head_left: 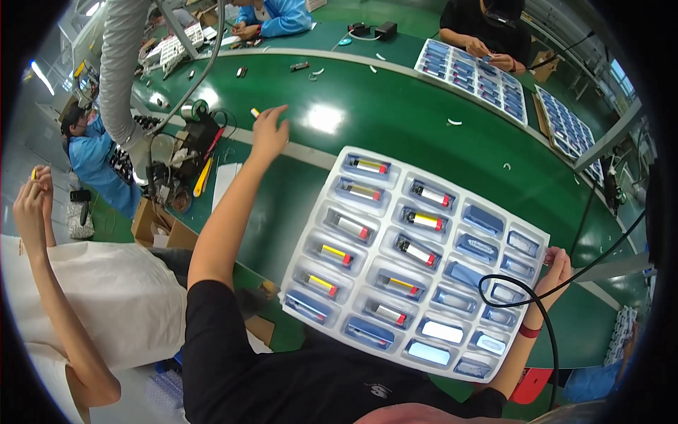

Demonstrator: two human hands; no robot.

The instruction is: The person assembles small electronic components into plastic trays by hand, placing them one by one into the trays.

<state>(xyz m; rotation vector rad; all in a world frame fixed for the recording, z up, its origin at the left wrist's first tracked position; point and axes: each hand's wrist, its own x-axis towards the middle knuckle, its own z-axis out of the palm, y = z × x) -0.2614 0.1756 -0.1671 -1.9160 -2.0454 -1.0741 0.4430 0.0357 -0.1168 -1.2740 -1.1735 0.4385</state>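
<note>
At the far left, a co-worker in white (106, 297) raises both hands around a small yellow item. Past them, a person in blue (102, 159) sits behind a thick white hose (119, 71), and a yellow-handled tool (203, 177) lies near the bench edge. The person's left hand (268, 136) reaches over the green bench (395, 120), its index finger and thumb spread apart. A small yellow-tipped piece (255, 112) shows at that hand's left side (whether it is gripped or merely lies beside it, I cannot tell).

In the middle, a white tray (385, 227) sits at a slant in front of the person's body. Its two left columns hold mostly blue holders with yellow or white red-ended cylinders (332, 254); the lowest pocket of each shows blue parts only. The two right columns carry blue and clear pieces (477, 247).

The right hand (558, 270), fingers curled, is at the tray's right edge; how firmly they close on it is unclear. A black cable (554, 353) loops across that corner. Farther off, a person in black works over another filled tray (459, 87).
</note>
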